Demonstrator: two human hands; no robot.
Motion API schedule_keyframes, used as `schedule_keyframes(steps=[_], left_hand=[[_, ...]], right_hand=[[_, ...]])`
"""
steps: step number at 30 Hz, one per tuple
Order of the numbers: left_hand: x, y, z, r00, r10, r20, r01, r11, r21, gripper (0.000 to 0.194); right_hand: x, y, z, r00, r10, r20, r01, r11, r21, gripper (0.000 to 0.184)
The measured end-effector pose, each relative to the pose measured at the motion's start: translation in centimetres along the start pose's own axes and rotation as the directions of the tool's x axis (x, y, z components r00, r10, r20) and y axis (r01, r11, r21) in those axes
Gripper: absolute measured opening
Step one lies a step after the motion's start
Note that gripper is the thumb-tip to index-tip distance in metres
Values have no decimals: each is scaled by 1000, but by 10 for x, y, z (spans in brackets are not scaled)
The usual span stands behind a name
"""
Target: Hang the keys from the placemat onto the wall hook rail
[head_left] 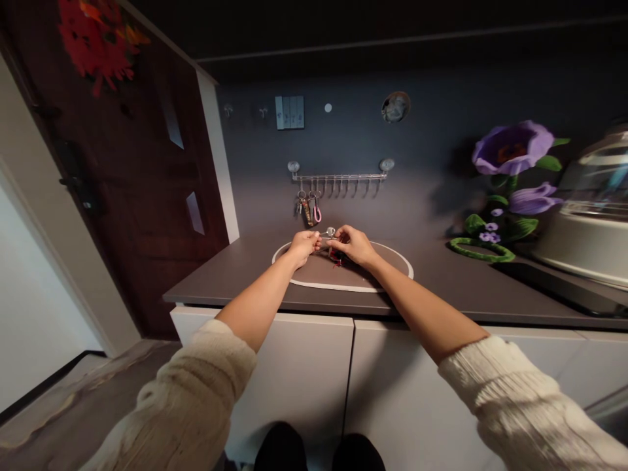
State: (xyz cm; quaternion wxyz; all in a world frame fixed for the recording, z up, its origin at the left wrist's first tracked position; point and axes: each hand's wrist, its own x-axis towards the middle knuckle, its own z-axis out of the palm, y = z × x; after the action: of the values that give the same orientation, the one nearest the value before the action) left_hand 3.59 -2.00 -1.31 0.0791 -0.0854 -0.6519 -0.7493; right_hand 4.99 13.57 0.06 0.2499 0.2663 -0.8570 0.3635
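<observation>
"What's biggest?"

"One long dark grey-brown countertop (226,271), over at least two broad white cabinet doors (289,379) that meet at an upright seam."

"And on it?"

"One cream-bodied appliance with a clear upper part (574,242) at the right. Beside it, one purple flower ornament (513,150) with two large blooms and a green ring base. In the middle, one rounded brown mat with a white rim (314,278)."

"How much room is there?"

"The mat's front rim lies near the counter's front edge. Leftward, the surface runs on to the counter's corner; rightward, to the green ring. The wall rises behind, with one clear hook rail (338,176) on two round mounts."

"The hands?"

"Two, both above the mat. The left hand (305,246) is pinched on a small shiny metal piece with a round end (330,231). The right hand (354,246) is just beside it, fingers curled in a narrow shape; I can't tell whether they grip anything."

"Which way does the piece point?"

"Its long axis runs roughly left to right, round end toward the right hand."

"Anything smaller?"

"Some thin red strands (337,263), below the right hand's fingertips; too fine to count."
</observation>
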Motion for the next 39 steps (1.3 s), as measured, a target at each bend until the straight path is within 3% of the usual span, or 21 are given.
schedule_keyframes(steps=[21, 28, 33, 39], left_hand=[[-3, 4, 0, 997, -73, -21, 68, 984, -162, 21], [-1, 2, -2, 993, -114, -9, 112, 985, -130, 16], [-1, -2, -3, 991, -132, 26, 131, 991, 28, 7], [-1, -4, -3, 995, 67, 71, -81, 974, 213, 12]], right_hand=[[2, 2, -6, 981, -98, -169, 77, 989, -126, 18], [4, 4, -6, 987, -22, -160, 27, 999, 27, 21], [8, 12, -1, 990, -15, -139, 37, 987, 159, 23], [12, 20, 4, 992, 45, -118, 3, 927, 376, 23]])
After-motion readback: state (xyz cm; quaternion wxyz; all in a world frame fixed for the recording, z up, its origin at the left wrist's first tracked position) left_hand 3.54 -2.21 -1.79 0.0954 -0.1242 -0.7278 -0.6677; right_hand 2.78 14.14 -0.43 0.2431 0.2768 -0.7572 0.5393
